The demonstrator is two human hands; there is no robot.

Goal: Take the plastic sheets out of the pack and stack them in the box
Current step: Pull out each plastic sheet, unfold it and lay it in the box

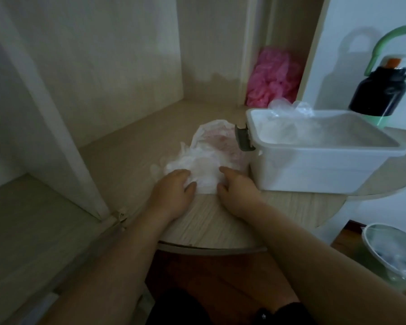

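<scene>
A crumpled pack of thin plastic sheets (206, 158), whitish with a red print, lies on the wooden shelf just left of the box. My left hand (174, 191) grips its near left edge, fingers curled into the plastic. My right hand (234, 186) pinches the near right edge, index finger stretched over the sheets. The white plastic box (314, 170) stands open at the right with a grey latch on its left end; clear crumpled sheets (288, 111) show above its far rim.
A pink bundle of plastic (273, 78) stands in the narrow back niche. A black bottle with a green handle (380, 92) is behind the box. A lined bin (391, 252) sits on the floor at the lower right. The shelf's rounded front edge (211, 248) is near me.
</scene>
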